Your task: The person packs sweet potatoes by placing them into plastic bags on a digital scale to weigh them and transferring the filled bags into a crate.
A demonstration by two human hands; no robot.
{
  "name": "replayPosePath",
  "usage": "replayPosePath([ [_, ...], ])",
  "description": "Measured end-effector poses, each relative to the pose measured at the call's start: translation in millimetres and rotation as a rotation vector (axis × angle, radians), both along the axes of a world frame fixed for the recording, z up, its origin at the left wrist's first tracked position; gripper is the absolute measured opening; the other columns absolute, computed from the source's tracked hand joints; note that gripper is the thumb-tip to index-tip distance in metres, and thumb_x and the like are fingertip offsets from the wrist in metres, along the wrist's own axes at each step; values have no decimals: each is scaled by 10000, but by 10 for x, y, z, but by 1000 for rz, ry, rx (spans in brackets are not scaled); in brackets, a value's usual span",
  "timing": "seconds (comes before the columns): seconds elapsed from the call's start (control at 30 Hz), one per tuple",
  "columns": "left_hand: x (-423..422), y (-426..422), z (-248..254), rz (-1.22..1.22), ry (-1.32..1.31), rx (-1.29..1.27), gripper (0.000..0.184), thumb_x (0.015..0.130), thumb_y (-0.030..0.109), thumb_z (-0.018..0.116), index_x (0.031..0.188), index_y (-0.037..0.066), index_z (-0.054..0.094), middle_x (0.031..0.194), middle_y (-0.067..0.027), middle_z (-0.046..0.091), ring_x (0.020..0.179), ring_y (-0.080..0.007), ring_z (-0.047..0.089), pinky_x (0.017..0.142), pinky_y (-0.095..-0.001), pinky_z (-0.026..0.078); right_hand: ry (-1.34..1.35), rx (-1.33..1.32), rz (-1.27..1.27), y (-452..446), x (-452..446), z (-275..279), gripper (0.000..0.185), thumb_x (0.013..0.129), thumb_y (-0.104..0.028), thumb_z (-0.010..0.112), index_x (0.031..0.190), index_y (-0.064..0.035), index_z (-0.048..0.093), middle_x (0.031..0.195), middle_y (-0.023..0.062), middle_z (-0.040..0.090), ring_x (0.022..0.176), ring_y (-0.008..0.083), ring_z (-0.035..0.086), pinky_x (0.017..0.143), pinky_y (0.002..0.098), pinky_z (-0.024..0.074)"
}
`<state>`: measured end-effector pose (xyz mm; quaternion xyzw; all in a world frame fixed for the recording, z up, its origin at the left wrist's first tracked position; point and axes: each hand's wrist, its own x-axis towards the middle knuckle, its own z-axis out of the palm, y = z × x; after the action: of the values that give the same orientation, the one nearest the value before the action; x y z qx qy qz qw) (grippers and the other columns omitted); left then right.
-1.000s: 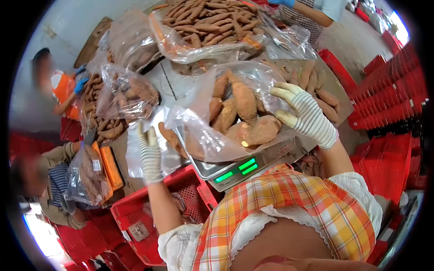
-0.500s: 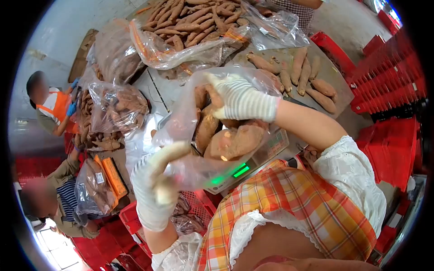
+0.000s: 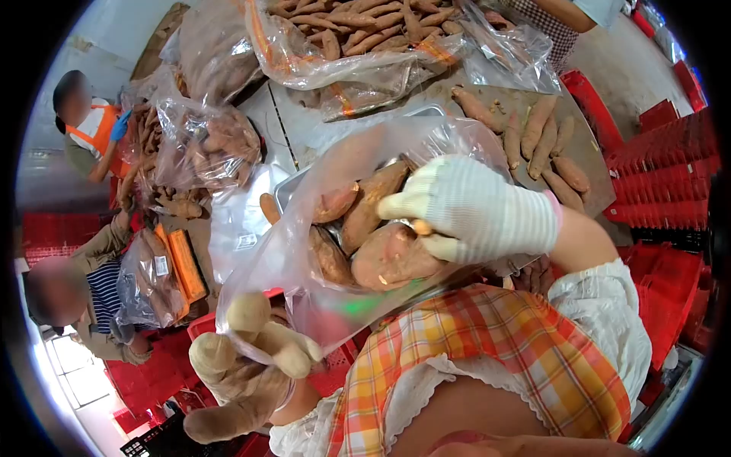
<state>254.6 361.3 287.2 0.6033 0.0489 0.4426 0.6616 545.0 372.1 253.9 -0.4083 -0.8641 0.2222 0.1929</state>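
Clear bag (image 3: 293, 247) of sweet potatoes (image 3: 373, 202) sits on scale (image 3: 426, 111), on worktop (image 3: 594, 145). Left hand (image 3: 255, 381): grip pinching bag edge. Right hand (image 3: 480, 209): fingers around sweet-potato tip; firmly grasping or not, cannot tell.

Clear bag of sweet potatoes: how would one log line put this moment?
Left hand: holds clear bag by its edge | Right hand: fingers at sweet potatoes inside bag | Grip there: unclear

A gloved left hand (image 3: 255, 354) touches a clear bag (image 3: 266, 278); the right hand (image 3: 476, 213) apparently touches sweet potatoes (image 3: 396, 255) inside, loose roots (image 3: 544, 148) lying beyond it.
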Motion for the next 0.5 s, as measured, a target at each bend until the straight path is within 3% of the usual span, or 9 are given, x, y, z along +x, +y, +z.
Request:
replayPosePath([
  [0.03,7,1,-6,5,8,50,825,843,679,393,1427,107,281,1458,-261,196,635,-167,600,617,-347,549,-75,-20,21,59,-82,22,277,713,-140,587,977,-56,568,837,145,616,798,352,585,763,431,460],
  [0.07,45,-44,-1,94,42,51,838,842,682,387,1424,90,277,1456,-281,164,694,-189,627,630,-349,560,-135,52,83,146,-182,-40,275,729,-217,612,953,-64,568,796,137,635,777,332,623,690,435,486],
  [0.17,279,-80,-53,239,-56,51,929,831,694,388,1398,-29,250,1340,-355,327,812,-230,667,668,-362,580,-127,28,301,393,-416,-215,256,744,-257,602,895,-51,589,787,142,638,762,333,631,666,435,491],
  [0.2,301,-44,-65,121,-32,111,948,836,689,386,1372,-82,253,1230,-344,434,781,-225,662,650,-356,574,-134,-70,367,476,-468,-137,263,760,-273,576,841,-23,600,776,164,637,739,344,626,648,434,492],
  [0.27,145,26,-208,-60,37,294,978,837,687,389,1308,-164,286,1024,-303,582,698,-210,643,612,-345,552,-7,-9,343,687,-553,-17,249,760,-249,552,794,-18,637,759,190,631,718,355,619,648,431,494],
  [0.3,56,-1,-199,-105,125,242,915,835,641,438,1259,-164,346,1052,-297,575,707,-217,634,629,-343,535,10,10,340,805,-587,95,245,759,-243,547,779,-21,649,748,195,630,701,361,616,640,432,496],
  [0.37,-137,-160,-149,-144,364,-140,790,830,550,536,1163,-164,466,1107,-284,560,726,-231,615,662,-339,502,-456,41,224,974,-695,469,239,752,-246,552,788,-20,621,735,178,595,697,342,593,645,433,478],
  [0.4,-182,-200,-207,-159,384,-255,729,828,504,585,1114,-164,526,1135,-278,553,735,-238,606,679,-337,485,-492,68,161,1057,-798,529,250,746,-262,547,753,-27,631,681,167,587,666,344,590,627,425,476],
  [0.5,-306,-307,-641,-252,141,-348,585,800,334,649,1171,-104,537,1242,-238,514,963,-277,576,862,-363,428,-465,0,314,1202,-1304,645,273,756,-256,524,760,-1,621,679,198,574,630,338,582,599,406,474],
])
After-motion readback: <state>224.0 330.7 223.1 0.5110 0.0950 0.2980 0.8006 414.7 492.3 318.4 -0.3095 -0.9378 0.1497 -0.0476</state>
